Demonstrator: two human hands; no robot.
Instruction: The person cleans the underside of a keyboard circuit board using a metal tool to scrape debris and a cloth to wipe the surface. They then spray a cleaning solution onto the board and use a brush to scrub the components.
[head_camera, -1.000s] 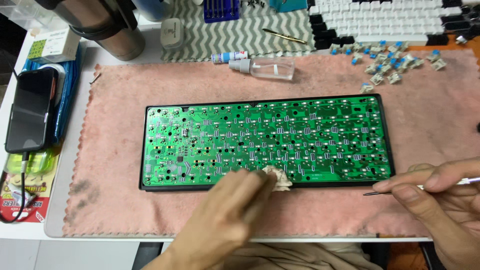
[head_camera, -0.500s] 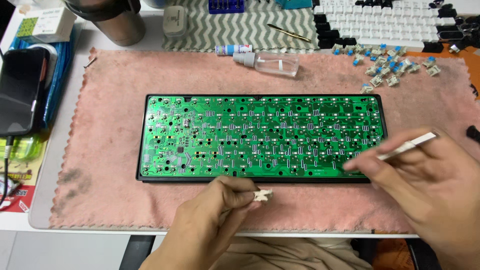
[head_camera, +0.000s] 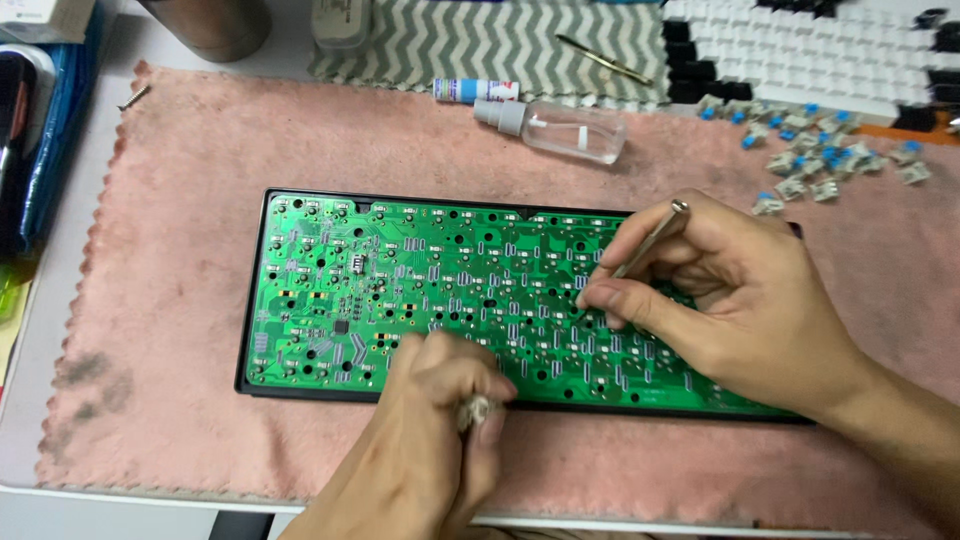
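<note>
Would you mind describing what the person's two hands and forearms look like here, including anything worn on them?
Both hands are bare: the left hand and the right hand carry no gloves, and no rings or wristbands show. The forearms that reach the bottom edge and the lower right corner of the picture are uncovered too, with no sleeves or cuffs in view. The fingernails that show are short and plain.

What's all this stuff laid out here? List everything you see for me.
circuit board: one, green, in a black frame, mid-cloth
cloth: one, pink, under the board
spray bottle: one, clear, lying behind the board
small tube: one, white and blue, beside the bottle
key switches: many, blue-topped, far right
keycaps: many, white and black, top right
zigzag mat: one, grey-white, top
screw: one, top left
left hand: pinches a small pale wad
right hand: holds a thin metal tool on the board
</note>
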